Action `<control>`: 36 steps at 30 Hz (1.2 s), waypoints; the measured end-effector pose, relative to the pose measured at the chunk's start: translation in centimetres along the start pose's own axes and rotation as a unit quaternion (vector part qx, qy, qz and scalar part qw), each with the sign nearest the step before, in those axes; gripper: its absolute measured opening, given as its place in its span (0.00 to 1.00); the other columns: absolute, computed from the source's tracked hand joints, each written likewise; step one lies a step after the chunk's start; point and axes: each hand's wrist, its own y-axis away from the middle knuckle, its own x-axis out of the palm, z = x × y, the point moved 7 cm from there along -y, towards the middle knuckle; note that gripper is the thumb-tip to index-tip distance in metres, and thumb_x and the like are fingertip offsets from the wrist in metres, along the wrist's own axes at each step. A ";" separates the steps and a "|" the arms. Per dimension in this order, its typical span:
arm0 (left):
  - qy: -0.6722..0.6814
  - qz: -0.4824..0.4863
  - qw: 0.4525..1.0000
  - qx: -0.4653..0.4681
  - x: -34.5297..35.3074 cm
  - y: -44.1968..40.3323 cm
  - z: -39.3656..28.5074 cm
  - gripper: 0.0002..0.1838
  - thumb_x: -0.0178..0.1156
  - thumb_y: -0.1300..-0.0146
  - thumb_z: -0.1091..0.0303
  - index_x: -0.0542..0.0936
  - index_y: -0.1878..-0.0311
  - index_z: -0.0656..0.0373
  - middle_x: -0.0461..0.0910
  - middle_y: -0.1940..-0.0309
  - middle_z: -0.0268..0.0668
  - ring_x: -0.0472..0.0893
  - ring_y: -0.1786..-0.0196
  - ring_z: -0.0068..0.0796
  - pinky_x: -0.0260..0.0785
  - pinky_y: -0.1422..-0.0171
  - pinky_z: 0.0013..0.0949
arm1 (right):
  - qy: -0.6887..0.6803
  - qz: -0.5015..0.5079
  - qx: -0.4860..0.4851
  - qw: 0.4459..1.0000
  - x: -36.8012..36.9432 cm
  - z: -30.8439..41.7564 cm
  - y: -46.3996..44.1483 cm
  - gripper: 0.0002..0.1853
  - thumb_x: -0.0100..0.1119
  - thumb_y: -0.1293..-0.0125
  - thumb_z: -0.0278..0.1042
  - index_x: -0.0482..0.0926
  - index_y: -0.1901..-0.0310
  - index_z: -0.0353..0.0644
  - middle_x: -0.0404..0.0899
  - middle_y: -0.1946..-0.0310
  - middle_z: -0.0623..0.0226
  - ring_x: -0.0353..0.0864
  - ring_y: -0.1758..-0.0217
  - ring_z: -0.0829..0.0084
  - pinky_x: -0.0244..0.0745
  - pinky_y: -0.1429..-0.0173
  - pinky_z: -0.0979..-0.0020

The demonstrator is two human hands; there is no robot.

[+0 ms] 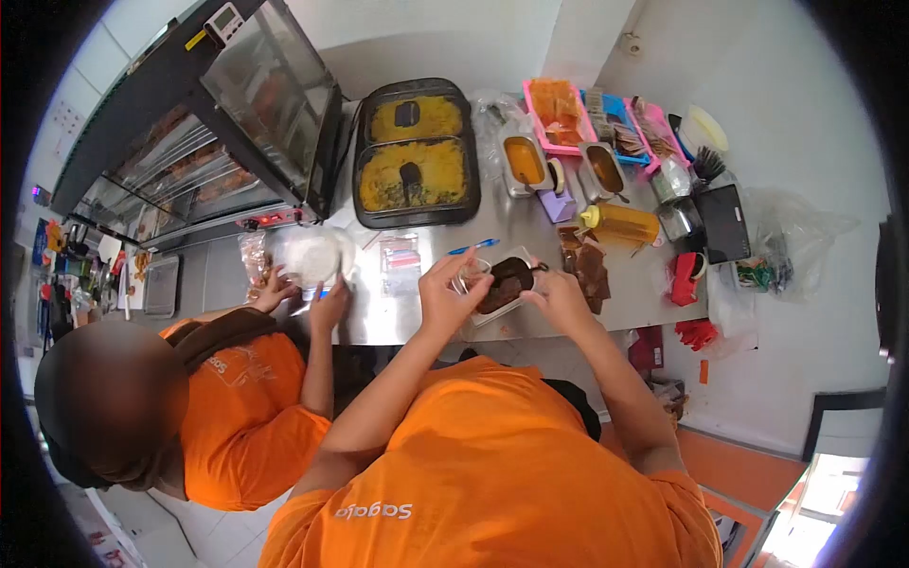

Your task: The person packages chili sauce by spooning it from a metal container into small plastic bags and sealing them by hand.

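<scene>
A metal container (499, 309) of dark brown sauce sits at the table's front edge, between my hands. My left hand (449, 295) is closed around a small clear cup (472, 275) at the container's left side. From the right, my right hand (561, 299) pinches the handle of a dark spoon (512, 275), whose head is over the sauce; its exact shape is hard to make out. Just behind my left hand lies a blue pen (474, 246). Brown packets or sheets (589, 269) lie beyond my right hand.
A co-worker's hands (327, 301) handle a clear plastic bag (312, 256) at left. Behind stand a glass display warmer (256, 114), a black two-part pan (417, 222), sauce containers (524, 163), a yellow squeeze bottle (625, 225) and a pink basket (594, 137). A tape dispenser (682, 279) is at right.
</scene>
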 end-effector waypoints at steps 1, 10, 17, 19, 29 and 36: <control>-0.031 -0.026 0.999 0.003 -1.3 0.5 0.8 0.28 0.81 0.42 0.70 0.88 0.38 0.64 0.91 0.55 0.40 0.88 0.55 0.27 0.79 0.50 0.30 | 0.047 0.028 0.032 0.998 1.5 -1.6 0.0 0.12 0.74 0.34 0.31 0.86 0.53 0.34 0.88 0.57 0.47 0.88 0.50 0.42 0.82 0.47 0.51; -0.189 -0.186 0.959 -0.097 -14.0 3.1 13.0 0.25 0.77 0.39 0.66 0.88 0.39 0.64 0.91 0.55 0.44 0.89 0.52 0.37 0.79 0.44 0.38 | 0.145 0.249 0.111 0.951 7.6 -8.3 5.4 0.16 0.71 0.34 0.45 0.87 0.57 0.39 0.89 0.59 0.48 0.88 0.51 0.42 0.82 0.43 0.45; -0.360 -0.249 0.898 -0.054 -18.9 -1.5 9.7 0.33 0.78 0.41 0.68 0.81 0.32 0.68 0.88 0.50 0.48 0.88 0.54 0.45 0.78 0.40 0.43 | 0.086 0.241 0.106 0.961 9.5 -8.8 5.9 0.14 0.70 0.34 0.43 0.87 0.59 0.39 0.89 0.60 0.50 0.88 0.51 0.43 0.82 0.45 0.45; -0.406 -0.294 0.864 0.053 -18.1 -1.6 7.2 0.37 0.78 0.41 0.68 0.78 0.29 0.67 0.86 0.45 0.48 0.87 0.55 0.46 0.78 0.41 0.44 | 0.094 0.247 0.102 0.959 9.8 -9.0 6.1 0.14 0.70 0.33 0.42 0.87 0.59 0.39 0.89 0.60 0.51 0.89 0.52 0.44 0.82 0.46 0.46; 0.104 0.343 0.887 -0.292 -0.1 7.9 -2.5 0.27 0.59 0.26 0.84 0.74 0.26 0.58 0.91 0.53 0.41 0.90 0.50 0.26 0.85 0.48 0.32 | -0.221 0.070 0.007 0.973 1.3 8.6 4.7 0.15 0.70 0.32 0.27 0.86 0.44 0.39 0.89 0.62 0.55 0.88 0.59 0.53 0.82 0.56 0.58; -0.088 0.151 0.982 -0.075 -2.6 5.2 -5.7 0.19 0.70 0.29 0.75 0.80 0.37 0.62 0.89 0.66 0.42 0.87 0.67 0.29 0.80 0.61 0.33 | -0.119 0.065 -0.037 0.990 1.8 6.3 4.6 0.08 0.67 0.29 0.26 0.87 0.50 0.38 0.88 0.63 0.55 0.88 0.63 0.54 0.82 0.56 0.61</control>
